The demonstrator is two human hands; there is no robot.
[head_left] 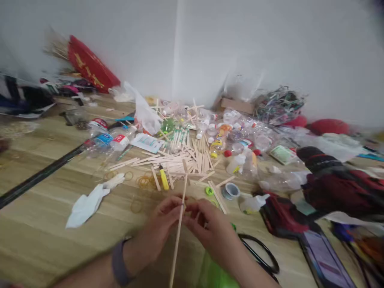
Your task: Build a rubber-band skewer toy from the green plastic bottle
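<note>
Both of my hands meet near the front middle of the table around a long thin wooden stick point(177, 240), which points away from me. My left hand point(163, 220) has its fingers closed on the stick from the left, with a dark band on that wrist. From the other side, my right hand point(208, 220) pinches at the same spot, its fingertips partly hidden. Just beyond the stick's far end lie flat wooden craft sticks point(192, 160) in a loose pile. A yellow-handled tool point(163, 177) and thin rubber bands point(147, 182) lie to the left of that end.
Clear plastic bottles point(231, 136) crowd the back. To the right are a wire spool point(231, 191), a glue bottle point(253, 203), black-handled scissors point(264, 252), a red-and-black power drill point(327, 184) and a phone point(325, 260). White gloves or cloth point(90, 204) and a long dark bar point(42, 176) lie left.
</note>
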